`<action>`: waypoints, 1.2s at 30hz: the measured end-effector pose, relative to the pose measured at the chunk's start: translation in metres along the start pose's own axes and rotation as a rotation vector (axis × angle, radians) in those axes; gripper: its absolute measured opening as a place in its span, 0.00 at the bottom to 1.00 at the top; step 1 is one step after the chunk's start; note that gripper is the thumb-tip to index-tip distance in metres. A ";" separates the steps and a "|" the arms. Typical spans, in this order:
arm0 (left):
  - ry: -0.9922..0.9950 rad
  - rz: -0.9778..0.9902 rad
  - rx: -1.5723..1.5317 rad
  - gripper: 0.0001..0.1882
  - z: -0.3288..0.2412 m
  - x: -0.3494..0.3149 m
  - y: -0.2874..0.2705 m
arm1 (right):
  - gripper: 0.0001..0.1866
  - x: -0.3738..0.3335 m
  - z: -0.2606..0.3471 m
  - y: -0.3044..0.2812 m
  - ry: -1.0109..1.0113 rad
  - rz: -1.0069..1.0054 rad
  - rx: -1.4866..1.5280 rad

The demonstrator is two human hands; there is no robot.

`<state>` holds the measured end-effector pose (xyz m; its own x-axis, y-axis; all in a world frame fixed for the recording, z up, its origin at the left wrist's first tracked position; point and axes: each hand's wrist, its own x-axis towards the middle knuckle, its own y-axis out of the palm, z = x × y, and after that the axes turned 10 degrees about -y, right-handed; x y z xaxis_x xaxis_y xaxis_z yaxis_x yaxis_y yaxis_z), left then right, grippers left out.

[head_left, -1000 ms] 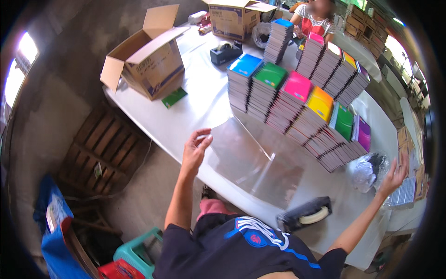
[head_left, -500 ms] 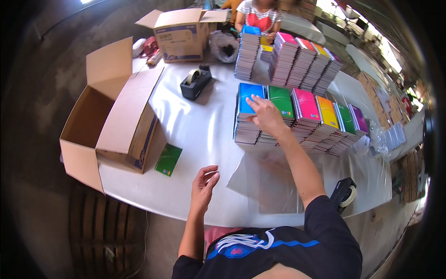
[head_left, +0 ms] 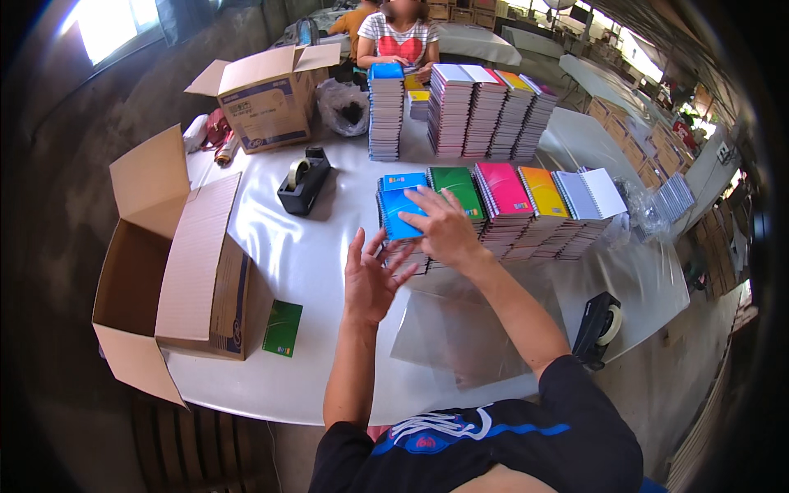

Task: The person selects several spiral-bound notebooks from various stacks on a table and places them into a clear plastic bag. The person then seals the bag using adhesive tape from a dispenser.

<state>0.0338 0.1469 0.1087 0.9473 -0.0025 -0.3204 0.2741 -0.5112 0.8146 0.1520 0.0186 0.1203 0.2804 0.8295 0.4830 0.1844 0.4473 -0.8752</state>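
My right hand (head_left: 448, 230) lies over the top blue notebook (head_left: 403, 215), gripping its right edge. That notebook is shifted toward me over its stack, and another blue notebook (head_left: 404, 180) shows behind it. Just below the stack's near left corner, my left hand (head_left: 371, 279) is open with fingers spread, holding nothing. To the right run stacks topped by a green notebook (head_left: 456, 187), a pink notebook (head_left: 503, 187) and a yellow notebook (head_left: 542, 191). At the row's right end the top notebooks show pale pages (head_left: 579, 197).
An open carton (head_left: 193, 271) stands at left beside a flat green cover (head_left: 282, 329). Tape dispensers (head_left: 304, 182) (head_left: 598, 329) sit left of the stacks and at the near right. Clear plastic sheets (head_left: 468, 329) lie before me. Across the table, a person (head_left: 400, 41) sits behind more notebook stacks (head_left: 450, 115).
My right hand has drawn the top blue notebook toward me. My left hand has risen toward the stack and spread its fingers. Top notebooks at the right end now show pale pages. The view has shifted.
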 end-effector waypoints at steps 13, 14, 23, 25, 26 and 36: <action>0.352 -0.164 0.366 0.27 -0.002 0.034 -0.022 | 0.23 0.030 -0.050 -0.006 0.105 0.331 0.480; 0.339 -0.123 0.314 0.27 -0.003 0.035 -0.020 | 0.22 0.031 -0.054 -0.010 0.116 0.335 0.503; -0.064 0.246 -0.098 0.34 -0.026 0.016 0.004 | 0.36 0.006 0.014 -0.049 -0.051 0.071 0.115; -0.023 0.143 -0.012 0.29 -0.021 0.010 -0.002 | 0.46 -0.001 0.023 -0.070 -0.102 0.261 0.277; -0.019 0.021 0.006 0.26 -0.015 0.008 -0.017 | 0.49 -0.005 0.014 -0.079 -0.140 0.298 0.380; -0.062 0.041 -0.111 0.24 0.001 -0.014 -0.024 | 0.38 -0.044 -0.102 -0.025 0.132 0.443 0.187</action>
<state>0.0143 0.1585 0.0932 0.9470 -0.0768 -0.3120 0.2550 -0.4111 0.8752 0.2308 -0.0627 0.1239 0.4124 0.9095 0.0521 -0.1481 0.1234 -0.9812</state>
